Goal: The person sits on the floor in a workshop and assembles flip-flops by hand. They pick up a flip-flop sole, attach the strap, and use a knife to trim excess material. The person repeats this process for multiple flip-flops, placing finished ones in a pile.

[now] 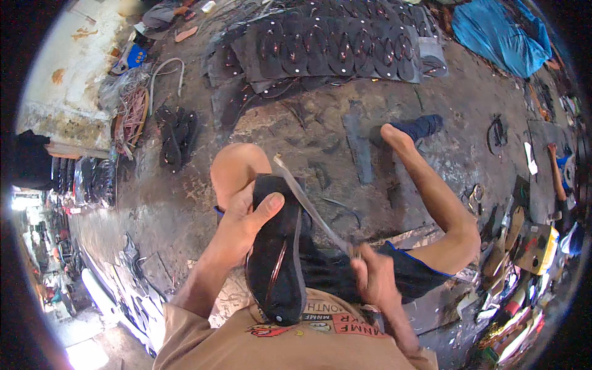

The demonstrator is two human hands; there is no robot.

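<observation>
My left hand (239, 223) grips a black flip-flop (271, 262) in front of my chest, its thumb lying across the top of the sole. A dark strap crosses the footbed, and a small white dot marks the near end. My right hand (375, 277), somewhat blurred, is closed around the near end of a long, thin, curved knife (316, 214). The grey blade slants up and left, running close by the right edge of the flip-flop's far end. Whether the blade touches the sole, I cannot tell.
Several black flip-flops (333, 46) lie in rows on dark sheets at the far side. Dark offcuts (357, 142) are scattered on the floor ahead. A pair of black flip-flops (174, 139) lies to the left, a blue plastic sheet (502, 37) far right, a yellow box (538, 250) at right.
</observation>
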